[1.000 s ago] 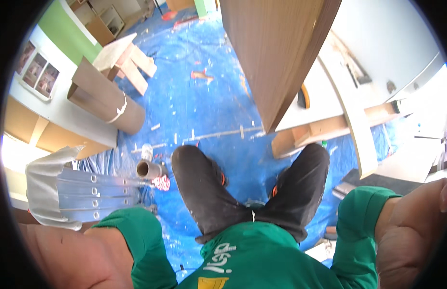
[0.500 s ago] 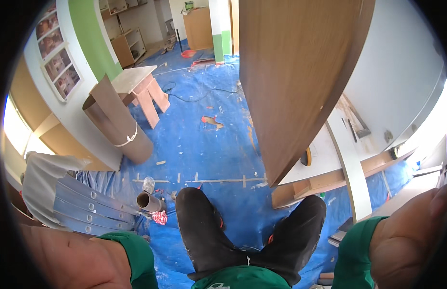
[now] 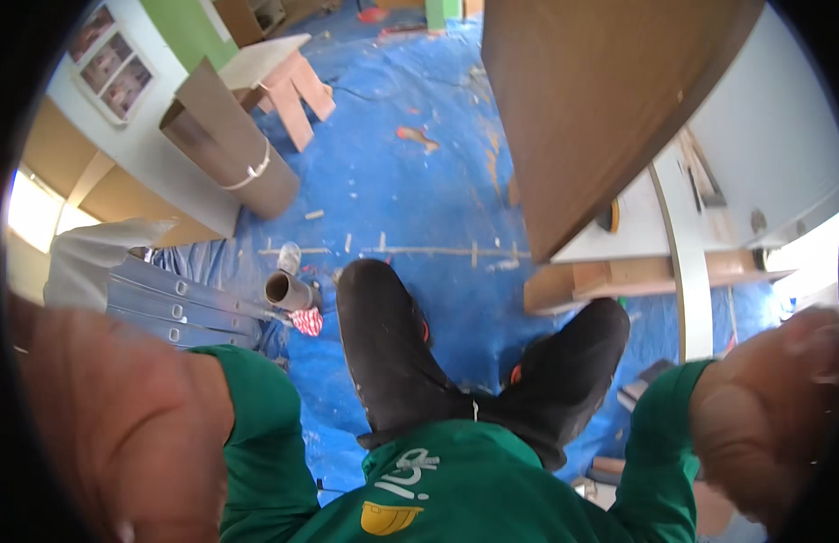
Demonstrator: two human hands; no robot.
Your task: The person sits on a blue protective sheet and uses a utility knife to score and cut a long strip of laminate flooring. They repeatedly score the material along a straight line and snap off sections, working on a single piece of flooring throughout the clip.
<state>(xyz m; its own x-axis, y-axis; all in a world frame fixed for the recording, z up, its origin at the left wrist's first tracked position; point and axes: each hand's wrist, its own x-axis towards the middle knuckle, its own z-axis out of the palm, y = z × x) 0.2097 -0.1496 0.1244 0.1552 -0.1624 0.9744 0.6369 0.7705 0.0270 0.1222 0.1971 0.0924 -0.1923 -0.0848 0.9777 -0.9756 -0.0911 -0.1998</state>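
I look down on my black trousers (image 3: 392, 362) and green top (image 3: 456, 489), standing above a blue floor sheet (image 3: 410, 190). My left arm (image 3: 112, 425) fills the lower left, very close and blurred; its fingers run off the rim. My right hand (image 3: 781, 398) is raised at the right edge, also blurred, and I cannot make out any object in it. A large brown wooden panel (image 3: 600, 100) hangs tilted at the upper right, above a white curved unit (image 3: 682, 262). Whether either hand touches the panel is hidden.
A grey metal ladder (image 3: 166, 303) lies at the left beside a cardboard tube (image 3: 288, 291) and a red-white rag (image 3: 305, 320). Farther off stand a taped brown panel bundle (image 3: 229, 145) and a small wooden stool (image 3: 288, 77). Wooden offcuts (image 3: 610, 281) lie at the right.
The view has tipped and pulled in: the floor and ladder slid upward, my legs moved toward the centre, and both arms loom larger at the sides.
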